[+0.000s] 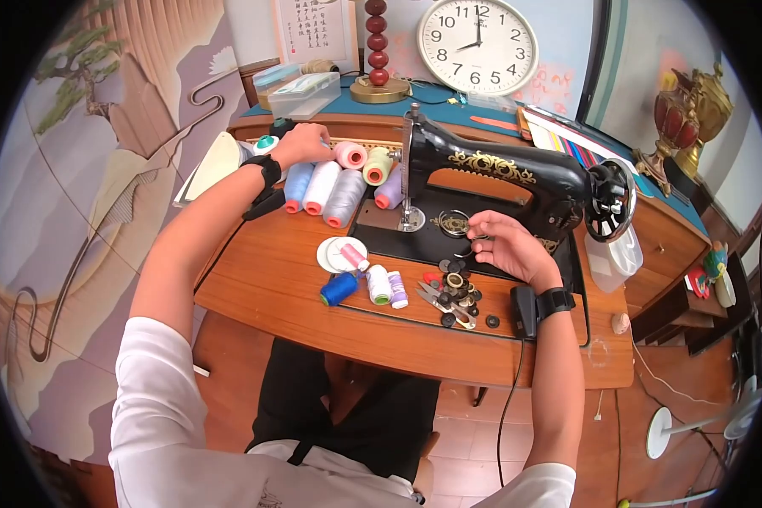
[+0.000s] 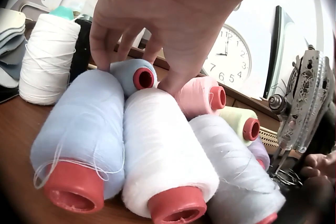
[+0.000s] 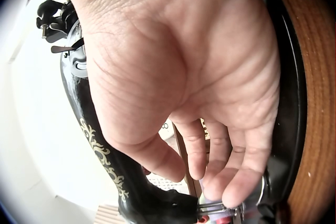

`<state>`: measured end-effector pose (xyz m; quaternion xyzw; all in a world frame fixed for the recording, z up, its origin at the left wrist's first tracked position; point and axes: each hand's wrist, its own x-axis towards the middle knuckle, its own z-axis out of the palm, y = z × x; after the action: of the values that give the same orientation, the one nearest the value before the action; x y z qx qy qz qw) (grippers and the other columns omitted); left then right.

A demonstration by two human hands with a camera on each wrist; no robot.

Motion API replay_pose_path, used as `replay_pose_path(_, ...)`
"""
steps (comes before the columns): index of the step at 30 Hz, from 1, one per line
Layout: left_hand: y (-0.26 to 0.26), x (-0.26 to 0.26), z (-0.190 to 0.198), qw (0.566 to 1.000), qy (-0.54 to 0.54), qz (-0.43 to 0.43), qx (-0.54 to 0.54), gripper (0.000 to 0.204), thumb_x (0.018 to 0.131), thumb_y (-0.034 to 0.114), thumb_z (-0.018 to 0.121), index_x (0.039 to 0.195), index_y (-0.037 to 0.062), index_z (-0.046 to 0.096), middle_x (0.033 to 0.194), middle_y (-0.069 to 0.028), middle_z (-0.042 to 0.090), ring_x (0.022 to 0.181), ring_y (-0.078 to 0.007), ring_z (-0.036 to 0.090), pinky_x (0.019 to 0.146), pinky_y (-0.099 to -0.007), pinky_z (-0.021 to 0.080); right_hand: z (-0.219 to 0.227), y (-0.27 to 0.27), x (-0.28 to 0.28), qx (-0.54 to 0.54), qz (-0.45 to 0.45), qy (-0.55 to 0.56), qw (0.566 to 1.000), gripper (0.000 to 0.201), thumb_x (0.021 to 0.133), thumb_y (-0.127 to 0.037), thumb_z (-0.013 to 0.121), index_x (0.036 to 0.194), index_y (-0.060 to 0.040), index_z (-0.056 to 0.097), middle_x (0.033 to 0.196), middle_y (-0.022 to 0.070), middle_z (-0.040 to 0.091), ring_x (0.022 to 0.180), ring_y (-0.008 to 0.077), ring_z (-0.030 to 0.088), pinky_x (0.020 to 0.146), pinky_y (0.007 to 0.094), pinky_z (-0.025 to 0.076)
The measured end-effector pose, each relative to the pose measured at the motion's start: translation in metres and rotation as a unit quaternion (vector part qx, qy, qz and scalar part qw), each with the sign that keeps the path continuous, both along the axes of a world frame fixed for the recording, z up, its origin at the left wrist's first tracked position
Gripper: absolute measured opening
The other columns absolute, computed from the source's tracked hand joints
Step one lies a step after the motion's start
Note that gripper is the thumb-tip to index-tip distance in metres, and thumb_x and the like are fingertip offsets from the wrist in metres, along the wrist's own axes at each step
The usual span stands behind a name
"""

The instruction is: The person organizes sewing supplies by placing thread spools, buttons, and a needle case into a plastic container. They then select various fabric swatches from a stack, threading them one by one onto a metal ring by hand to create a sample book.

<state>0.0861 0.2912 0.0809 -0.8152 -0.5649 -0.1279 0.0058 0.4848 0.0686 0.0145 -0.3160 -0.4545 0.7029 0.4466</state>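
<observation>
Head view: reaching with the left hand (image 1: 303, 144) into the back of the row of spools, on a wooden tabletop (image 1: 254, 275). Hanging the right hand (image 1: 515, 250) over the black base of the sewing machine (image 1: 499, 165), near a metal ring (image 1: 453, 223). Could scatter the buttons (image 1: 455, 288) or meet the scissors (image 1: 453, 310) through a low sweep of the right forearm. Could also snag the dangling cable (image 1: 506, 406) on the tabletop's front edge, or roll the dark blue spool (image 1: 339, 289) off that edge with a careless nudge.

Left wrist view: clasping the small light blue spool (image 2: 122, 74) from above, with fingers around the far side and thumb toward the pink spool (image 2: 195, 96). Lying behind the large pale blue spool (image 2: 86, 113) and the white spool (image 2: 165, 145), close against both. Might slip from the grip because of smooth thread and a tapered shape; might set neighbours rolling because of the tight packing. Likely to tangle, too, from loose strands (image 2: 97, 167) on the large pale blue spool.

Right wrist view: fingers loosely bent, palm bare, nothing visible in the grip. Could bump the machine's metal parts with a sudden forward move; hard to judge depth here.
</observation>
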Motion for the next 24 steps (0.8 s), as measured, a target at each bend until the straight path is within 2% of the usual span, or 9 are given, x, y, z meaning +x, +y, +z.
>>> replay_pose_path(4, 0.006, 0.002, -0.002, 0.999, -0.023, 0.024, -0.002, 0.054, 0.066, 0.043, 0.08, 0.104, 0.0056, 0.074, 0.106, -0.0179, 0.074, 0.1, -0.0305, 0.071, 0.089, -0.0379, 0.056, 0.0, 0.0, 0.001, -0.005, -0.002, -0.003, 1.0, 0.011, 0.099, -0.011, 0.06, 0.108, -0.0055, 0.063, 0.097, 0.0046, 0.066, 0.08, 0.0136, 0.065, 0.073, 0.0294, 0.057)
replay_pose_path(8, -0.005, 0.006, 0.007, 0.997, -0.063, 0.03, -0.015, 0.044, 0.066, 0.036, 0.083, 0.095, 0.0043, 0.075, 0.092, -0.0141, 0.075, 0.087, -0.0264, 0.073, 0.082, -0.0349, 0.057, 0.001, 0.001, 0.0, -0.003, -0.003, -0.02, 1.0, 0.012, 0.1, -0.01, 0.058, 0.11, -0.0054, 0.061, 0.1, 0.0043, 0.063, 0.081, 0.0128, 0.062, 0.072, 0.0273, 0.055)
replay_pose_path(10, -0.008, 0.009, 0.011, 0.996, -0.048, 0.064, 0.031, 0.041, 0.069, 0.032, 0.08, 0.097, 0.0034, 0.074, 0.092, -0.0168, 0.074, 0.088, -0.0301, 0.073, 0.082, -0.0386, 0.057, -0.001, 0.002, 0.0, -0.002, -0.001, -0.019, 1.0, 0.011, 0.1, -0.01, 0.059, 0.11, -0.0055, 0.061, 0.099, 0.0041, 0.063, 0.081, 0.0126, 0.062, 0.072, 0.0272, 0.055)
replay_pose_path(11, -0.008, 0.009, 0.011, 0.996, -0.045, 0.063, 0.031, 0.041, 0.069, 0.032, 0.08, 0.097, 0.0034, 0.074, 0.092, -0.0168, 0.074, 0.088, -0.0301, 0.073, 0.082, -0.0386, 0.057, -0.001, 0.002, 0.001, -0.003, -0.002, -0.017, 1.0, 0.011, 0.1, -0.01, 0.059, 0.11, -0.0055, 0.061, 0.099, 0.0041, 0.063, 0.081, 0.0126, 0.062, 0.072, 0.0272, 0.055)
replay_pose_path(13, -0.006, 0.003, 0.011, 0.99, -0.052, 0.061, 0.116, 0.037, 0.072, 0.025, 0.075, 0.101, 0.0022, 0.073, 0.093, -0.0206, 0.073, 0.091, -0.0362, 0.071, 0.083, -0.0427, 0.056, 0.0, 0.001, 0.0, -0.005, -0.009, -0.026, 1.0, 0.011, 0.1, -0.01, 0.059, 0.109, -0.0053, 0.061, 0.098, 0.0041, 0.063, 0.081, 0.0125, 0.061, 0.071, 0.0272, 0.055)
replay_pose_path(16, -0.004, -0.003, 0.016, 0.99, -0.054, 0.026, 0.126, 0.036, 0.074, 0.021, 0.071, 0.105, 0.0018, 0.071, 0.094, -0.0234, 0.072, 0.095, -0.0415, 0.068, 0.085, -0.0455, 0.054, 0.0, 0.002, 0.0, -0.008, -0.003, -0.021, 1.0, 0.01, 0.099, -0.013, 0.062, 0.107, -0.0068, 0.064, 0.097, 0.003, 0.065, 0.08, 0.0121, 0.064, 0.074, 0.0282, 0.057)
replay_pose_path(19, 0.011, -0.011, 0.008, 0.98, -0.061, -0.008, 0.19, 0.033, 0.076, 0.018, 0.069, 0.103, 0.0009, 0.068, 0.093, -0.0244, 0.07, 0.095, -0.0434, 0.067, 0.085, -0.0473, 0.053, 0.001, 0.0, -0.001, -0.007, -0.006, -0.014, 1.0, 0.011, 0.1, -0.01, 0.059, 0.109, -0.0051, 0.062, 0.098, 0.0044, 0.064, 0.081, 0.0126, 0.062, 0.071, 0.0274, 0.055)
replay_pose_path(23, 0.026, -0.016, 0.008, 0.977, -0.061, 0.01, 0.203, 0.029, 0.076, 0.014, 0.066, 0.102, 0.0004, 0.063, 0.093, -0.0249, 0.069, 0.095, -0.0453, 0.065, 0.084, -0.0495, 0.052, 0.0, 0.001, 0.0, -0.007, -0.004, -0.017, 1.0, 0.011, 0.1, -0.01, 0.059, 0.109, -0.0051, 0.062, 0.098, 0.0042, 0.065, 0.081, 0.0128, 0.062, 0.072, 0.0277, 0.055)
replay_pose_path(24, 0.025, -0.016, 0.011, 0.98, -0.049, 0.009, 0.194, 0.029, 0.077, 0.013, 0.066, 0.103, 0.0011, 0.062, 0.098, -0.0246, 0.069, 0.098, -0.0451, 0.066, 0.085, -0.0505, 0.053, 0.001, 0.001, 0.0, -0.007, -0.006, -0.017, 1.0, 0.011, 0.1, -0.01, 0.059, 0.109, -0.0051, 0.062, 0.098, 0.0041, 0.065, 0.081, 0.0129, 0.062, 0.072, 0.0278, 0.055)
